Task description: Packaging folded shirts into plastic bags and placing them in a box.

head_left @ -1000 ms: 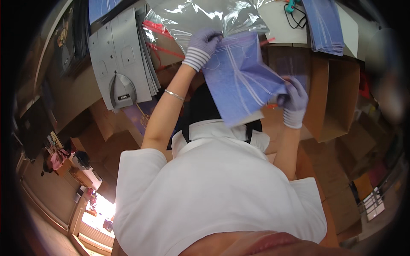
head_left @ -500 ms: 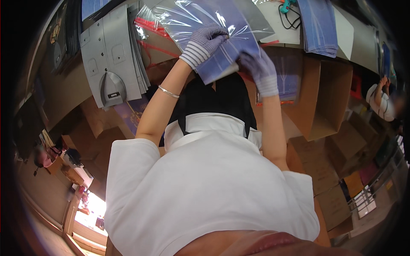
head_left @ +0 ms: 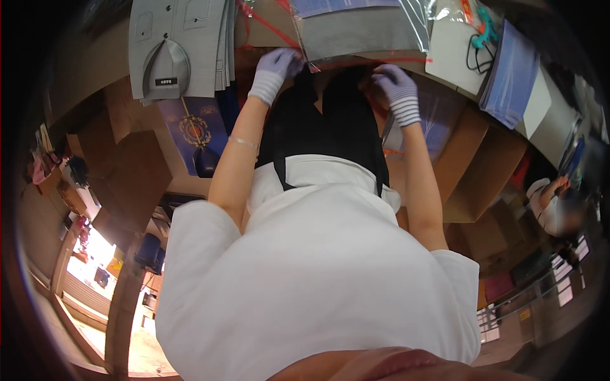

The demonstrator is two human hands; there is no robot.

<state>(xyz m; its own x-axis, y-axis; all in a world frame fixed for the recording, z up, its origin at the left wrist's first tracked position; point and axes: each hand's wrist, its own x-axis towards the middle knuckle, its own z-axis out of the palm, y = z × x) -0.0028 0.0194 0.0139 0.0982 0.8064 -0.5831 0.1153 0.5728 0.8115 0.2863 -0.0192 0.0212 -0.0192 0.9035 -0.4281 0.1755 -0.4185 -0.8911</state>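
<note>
My left hand (head_left: 274,73), in a lilac glove with white stripes at the wrist, is by the front left corner of a clear plastic bag with a red edge strip (head_left: 387,61). Its fingertips are blurred, and nothing shows clearly in them. My right hand (head_left: 398,92), gloved alike, hangs just in front of the bag's right part with its fingers loosely bent and apart. I see nothing held in it. Inside the bag on the table edge lies a flat grey piece (head_left: 362,33), with a blue printed sheet (head_left: 343,6) beyond it.
Left of the bag is a stack of grey shirt-shaped sheets (head_left: 171,51). Rightward lie a teal tool with a black cord (head_left: 487,28) and a pile of blue sheets (head_left: 511,70). An open cardboard box (head_left: 486,168) stands below on the right. Another person (head_left: 556,200) is at the far right.
Both hands have come off the blue sheet in clear plastic and moved apart. The grey side of a bag now lies at the table edge. The view has shifted.
</note>
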